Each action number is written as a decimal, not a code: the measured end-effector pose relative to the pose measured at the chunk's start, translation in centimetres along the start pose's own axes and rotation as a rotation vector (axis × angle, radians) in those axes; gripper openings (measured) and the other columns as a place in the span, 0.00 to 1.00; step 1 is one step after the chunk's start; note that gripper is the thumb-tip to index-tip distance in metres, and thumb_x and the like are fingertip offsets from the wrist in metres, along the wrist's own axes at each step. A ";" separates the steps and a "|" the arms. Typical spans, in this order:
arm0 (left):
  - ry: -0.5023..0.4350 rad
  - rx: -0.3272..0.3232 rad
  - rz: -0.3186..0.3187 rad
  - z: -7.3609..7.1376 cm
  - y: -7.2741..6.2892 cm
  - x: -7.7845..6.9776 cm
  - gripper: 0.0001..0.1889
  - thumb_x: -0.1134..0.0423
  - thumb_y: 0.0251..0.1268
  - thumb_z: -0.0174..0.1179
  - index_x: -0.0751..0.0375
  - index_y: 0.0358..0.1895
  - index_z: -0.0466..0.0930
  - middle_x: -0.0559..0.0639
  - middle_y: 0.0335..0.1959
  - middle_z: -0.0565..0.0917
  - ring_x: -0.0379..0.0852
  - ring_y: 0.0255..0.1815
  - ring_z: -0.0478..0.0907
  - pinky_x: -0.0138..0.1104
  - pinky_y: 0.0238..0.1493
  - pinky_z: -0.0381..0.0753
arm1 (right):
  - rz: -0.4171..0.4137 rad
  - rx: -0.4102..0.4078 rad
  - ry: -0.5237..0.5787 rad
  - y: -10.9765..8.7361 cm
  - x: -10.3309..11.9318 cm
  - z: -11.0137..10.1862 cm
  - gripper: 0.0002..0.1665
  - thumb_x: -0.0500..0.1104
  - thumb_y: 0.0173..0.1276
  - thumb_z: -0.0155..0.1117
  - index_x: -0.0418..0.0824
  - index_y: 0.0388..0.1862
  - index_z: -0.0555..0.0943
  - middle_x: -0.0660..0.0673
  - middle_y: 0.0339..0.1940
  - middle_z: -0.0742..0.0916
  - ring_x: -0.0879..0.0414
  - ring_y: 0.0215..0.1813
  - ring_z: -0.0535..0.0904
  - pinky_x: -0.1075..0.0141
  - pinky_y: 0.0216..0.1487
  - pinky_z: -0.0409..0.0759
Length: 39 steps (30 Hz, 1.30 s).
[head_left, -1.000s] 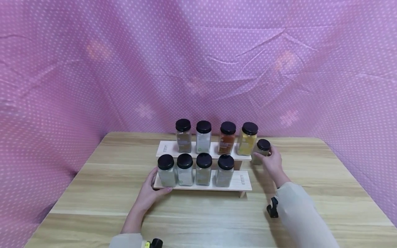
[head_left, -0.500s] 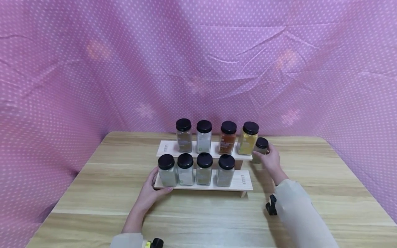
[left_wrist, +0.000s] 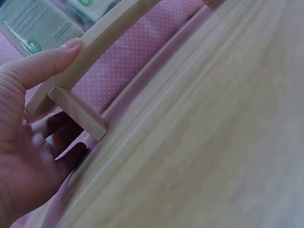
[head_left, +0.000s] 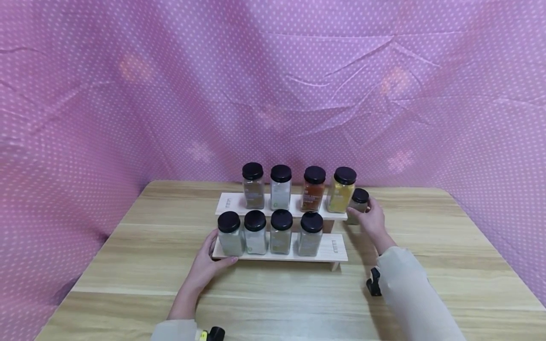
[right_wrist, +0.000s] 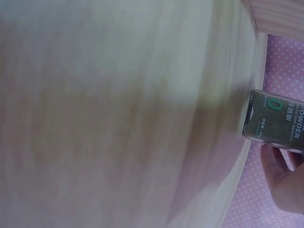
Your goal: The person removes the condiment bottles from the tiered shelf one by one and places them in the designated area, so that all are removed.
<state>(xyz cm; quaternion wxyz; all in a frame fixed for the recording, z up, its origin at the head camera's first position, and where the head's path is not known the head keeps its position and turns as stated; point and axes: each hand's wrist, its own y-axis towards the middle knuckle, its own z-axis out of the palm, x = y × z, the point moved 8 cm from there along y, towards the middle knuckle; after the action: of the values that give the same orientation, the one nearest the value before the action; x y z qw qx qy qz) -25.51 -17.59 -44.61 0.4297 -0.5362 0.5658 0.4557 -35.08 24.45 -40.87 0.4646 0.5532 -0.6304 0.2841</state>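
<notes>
My left hand (head_left: 202, 266) grips the left end of a pale two-tier wooden spice rack (head_left: 327, 245). In the left wrist view its thumb (left_wrist: 50, 61) lies along the shelf's front edge, with the other fingers below, near the wooden foot (left_wrist: 80, 113). Beyond the rack's right end, my right hand (head_left: 373, 222) holds a square glass spice jar (head_left: 357, 206) with a black lid. The right wrist view shows that jar (right_wrist: 275, 118) upright, full of greenish-brown powder, its base at the tabletop. Several black-lidded jars fill both tiers, including a white one (head_left: 255, 239) on the lower tier.
On the upper tier stand a brown jar (head_left: 253, 192), a red one (head_left: 312, 195) and a yellow one (head_left: 339, 196), beside another white one. The wooden table (head_left: 273, 303) reaches back to a pink dotted cloth (head_left: 273, 94).
My right hand has shifted the jar slightly back and left, closer to the rack, then stayed still for the last half second. The left hand keeps its place on the rack.
</notes>
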 end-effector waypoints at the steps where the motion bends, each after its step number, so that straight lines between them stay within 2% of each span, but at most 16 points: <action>1: -0.001 0.000 0.002 0.0 0.0 0.0 0.48 0.64 0.38 0.69 0.58 0.65 0.48 0.56 0.65 0.52 0.54 0.64 0.46 0.46 0.61 0.44 | -0.004 0.000 0.000 0.0 0.1 0.0 0.30 0.36 0.52 0.64 0.28 0.52 0.65 0.30 0.51 0.72 0.39 0.52 0.66 0.52 0.51 0.66; 5: -0.006 0.001 0.003 0.1 0.0 0.1 0.48 0.65 0.38 0.69 0.58 0.65 0.48 0.57 0.65 0.53 0.54 0.64 0.47 0.46 0.61 0.45 | -0.030 -0.003 0.007 -0.1 0.0 0.0 0.33 0.37 0.51 0.65 0.28 0.54 0.63 0.29 0.53 0.70 0.36 0.54 0.64 0.49 0.53 0.62; 12: -0.002 0.001 -0.006 0.0 -0.2 0.2 0.48 0.65 0.38 0.69 0.57 0.65 0.48 0.57 0.65 0.52 0.54 0.64 0.46 0.46 0.61 0.45 | -0.051 0.028 -0.004 -0.3 -0.8 -0.1 0.46 0.50 0.50 0.66 0.31 0.61 0.57 0.30 0.57 0.66 0.35 0.54 0.62 0.50 0.52 0.64; 20: -0.004 0.004 -0.004 -0.1 -0.2 0.0 0.47 0.64 0.39 0.69 0.57 0.65 0.48 0.57 0.65 0.52 0.53 0.64 0.45 0.46 0.61 0.43 | -0.012 0.084 -0.015 -2.1 0.8 -1.1 0.50 0.46 0.51 0.66 0.29 0.64 0.48 0.27 0.60 0.60 0.34 0.58 0.57 0.48 0.54 0.60; 25: -0.011 0.008 -0.008 0.0 -0.2 0.1 0.47 0.64 0.39 0.69 0.57 0.65 0.48 0.57 0.65 0.52 0.53 0.64 0.47 0.45 0.61 0.45 | 0.001 0.078 -0.022 -2.9 0.9 -2.3 0.54 0.50 0.50 0.67 0.33 0.65 0.47 0.29 0.61 0.60 0.36 0.59 0.57 0.46 0.53 0.60; 30: -0.024 0.010 -0.018 0.2 -0.1 0.2 0.48 0.65 0.39 0.69 0.57 0.65 0.48 0.58 0.64 0.53 0.52 0.63 0.48 0.45 0.61 0.46 | -0.049 0.074 -0.038 -2.5 -1.1 -3.2 0.55 0.56 0.48 0.66 0.36 0.66 0.47 0.30 0.61 0.60 0.36 0.58 0.57 0.45 0.53 0.60; 35: -0.027 0.012 -0.029 0.2 0.0 0.2 0.48 0.65 0.38 0.69 0.56 0.65 0.48 0.59 0.64 0.54 0.53 0.63 0.49 0.46 0.60 0.46 | -0.117 0.053 -0.047 -1.7 -3.7 -4.0 0.54 0.55 0.48 0.67 0.37 0.66 0.49 0.30 0.60 0.62 0.36 0.57 0.59 0.44 0.51 0.62; 38: -0.027 0.010 -0.034 0.1 0.0 0.3 0.48 0.64 0.39 0.69 0.56 0.65 0.48 0.58 0.64 0.54 0.53 0.63 0.49 0.46 0.60 0.45 | -0.125 0.063 -0.052 -2.0 -3.6 -4.2 0.52 0.53 0.50 0.66 0.37 0.66 0.49 0.30 0.60 0.62 0.37 0.57 0.59 0.46 0.51 0.62; 39: -0.031 0.009 -0.032 0.1 0.0 0.3 0.48 0.64 0.39 0.69 0.56 0.65 0.48 0.58 0.64 0.54 0.53 0.63 0.48 0.46 0.60 0.45 | -0.124 0.075 -0.051 -2.5 -2.8 -4.3 0.52 0.52 0.51 0.65 0.37 0.66 0.48 0.30 0.60 0.61 0.36 0.58 0.58 0.46 0.52 0.62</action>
<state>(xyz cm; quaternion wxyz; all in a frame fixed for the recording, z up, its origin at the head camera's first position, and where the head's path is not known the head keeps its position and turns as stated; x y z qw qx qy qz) -25.56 -17.56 -44.88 0.4482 -0.5361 0.5524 0.4545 -31.66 28.81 -42.03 0.4442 0.6151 -0.5956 0.2639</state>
